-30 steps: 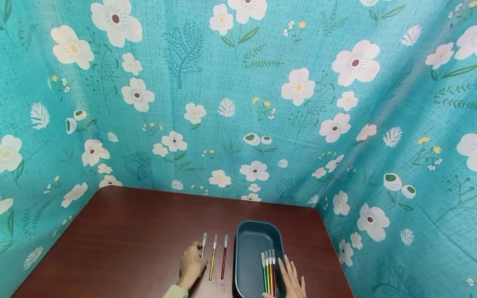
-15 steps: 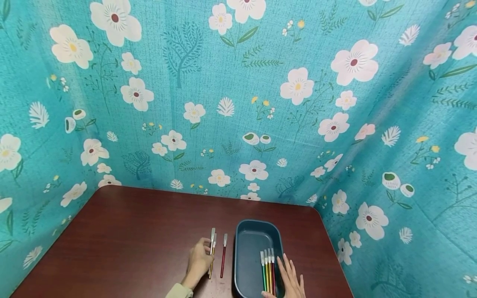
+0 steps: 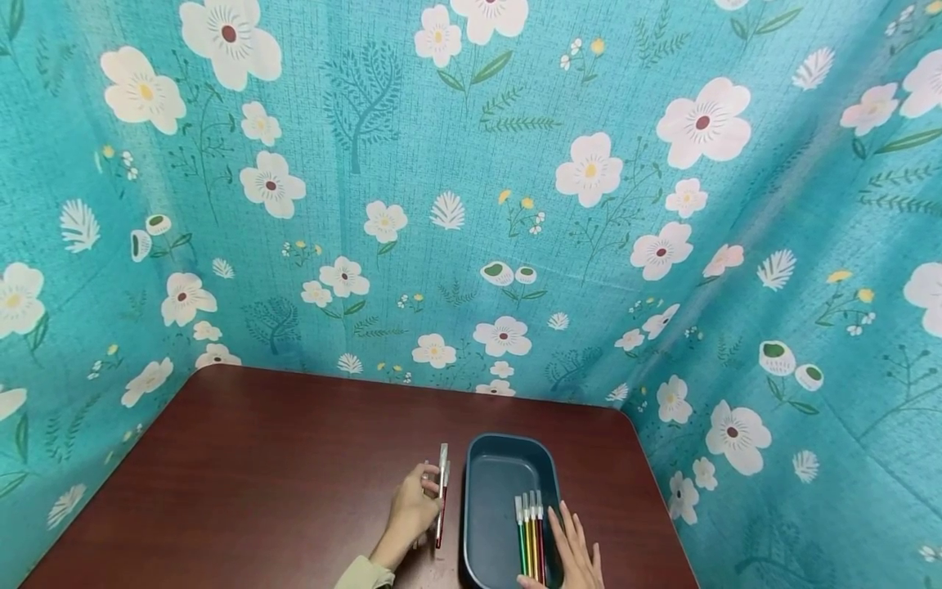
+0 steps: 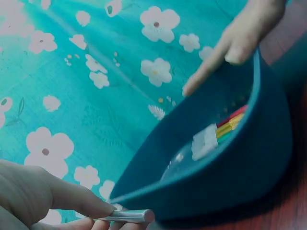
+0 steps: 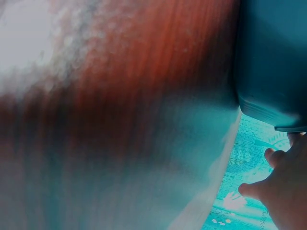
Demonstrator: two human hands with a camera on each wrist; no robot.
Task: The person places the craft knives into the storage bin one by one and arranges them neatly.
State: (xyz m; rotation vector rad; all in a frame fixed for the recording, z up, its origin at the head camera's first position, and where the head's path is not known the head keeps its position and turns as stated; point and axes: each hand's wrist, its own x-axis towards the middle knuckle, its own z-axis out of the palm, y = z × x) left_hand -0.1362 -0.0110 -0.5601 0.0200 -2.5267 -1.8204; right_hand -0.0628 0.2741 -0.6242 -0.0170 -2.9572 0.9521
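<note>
My left hand (image 3: 414,503) pinches a silver paintbrush (image 3: 443,458) with a pale flat tip, held tip-up just left of the blue-grey tray (image 3: 480,448). In the left wrist view the handle end of this silver paintbrush (image 4: 132,216) sticks out past thumb and fingers. A red paintbrush (image 3: 439,540) lies behind it, partly covered; a gold one is almost wholly hidden by the hand. Several paintbrushes (image 3: 531,532) in green, gold and red lie side by side inside the tray. My right hand (image 3: 577,552) rests at the tray's right rim, fingers extended, thumb reaching inside.
The dark red-brown table (image 3: 294,458) extends to the left and behind the tray. A turquoise flowered curtain (image 3: 456,204) hangs along its back edge and both sides.
My left hand has lifted the silver paintbrush and carried it rightward, over the gold one, to the red one beside the tray. The right hand stays in place.
</note>
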